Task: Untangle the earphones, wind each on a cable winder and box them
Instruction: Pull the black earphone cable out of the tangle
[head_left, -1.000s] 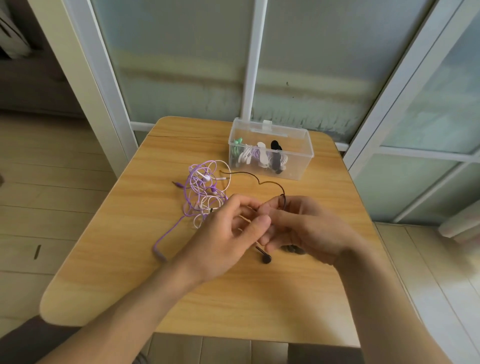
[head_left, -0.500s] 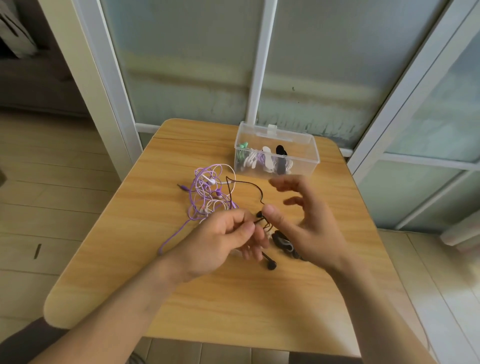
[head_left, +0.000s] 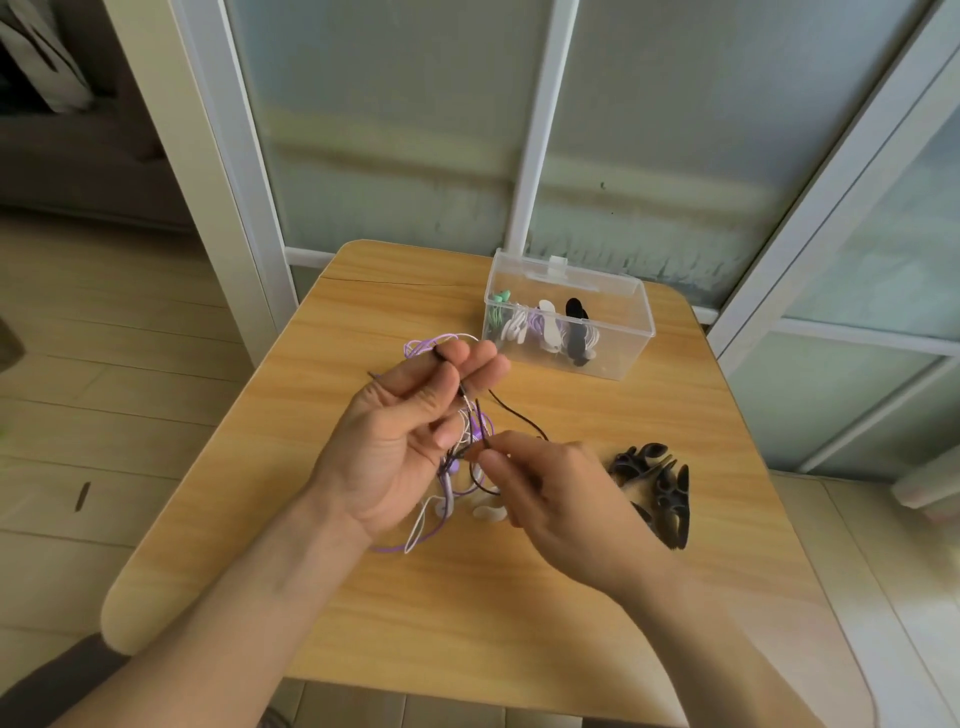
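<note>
Pinching the black cord (head_left: 511, 410) with our right hand (head_left: 561, 493), we find it running up into left fingers (head_left: 457, 364) clamped on the tangle (head_left: 467, 431).

No text, label, brand, number or sign can be read on anything here, neither on the things on the worktop nor around it.

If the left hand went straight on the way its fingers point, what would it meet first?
Probably the clear plastic box. The left hand, raised and holding the black earphone cable, points up-right toward the box's near left corner. Depth is unclear, so it might pass above.
</note>
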